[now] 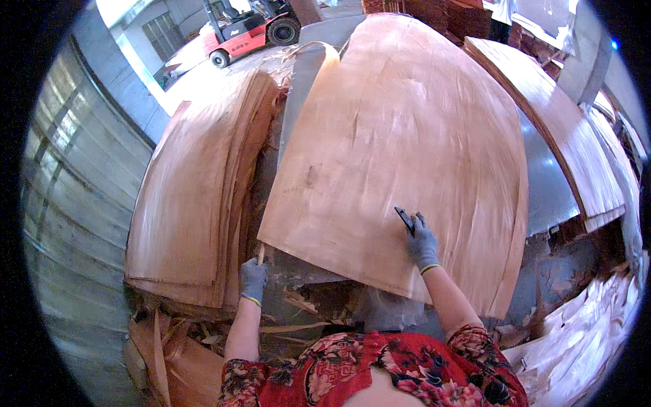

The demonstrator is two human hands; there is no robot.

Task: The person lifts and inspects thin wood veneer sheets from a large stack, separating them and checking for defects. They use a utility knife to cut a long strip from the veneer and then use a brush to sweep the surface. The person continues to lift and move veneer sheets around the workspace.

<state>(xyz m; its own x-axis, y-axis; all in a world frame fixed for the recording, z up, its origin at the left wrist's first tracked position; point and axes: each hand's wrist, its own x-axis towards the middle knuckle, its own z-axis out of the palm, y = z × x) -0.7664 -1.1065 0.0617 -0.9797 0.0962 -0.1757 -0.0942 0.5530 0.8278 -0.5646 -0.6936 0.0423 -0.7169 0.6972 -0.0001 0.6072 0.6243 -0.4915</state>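
A large reddish-tan wood veneer sheet (400, 149) lies before me on a metal-topped table, its near corner at my left. My left hand (253, 279), in a grey glove, is closed round a narrow veneer strip (261, 254) at that corner. Resting over the sheet's lower right part, my gloved right hand (422, 245) grips a slim black tool (404, 220) that looks like a utility knife. Its tip points up and left, close above the veneer; whether it touches cannot be made out.
A thick veneer stack (196, 203) stands on the left, another stack (549, 115) on the right. Bare metal surface (542, 176) shows between sheet and right stack. Torn scraps (583, 339) pile up at lower right. Farther back are a red forklift (247, 37) and a person (502, 17).
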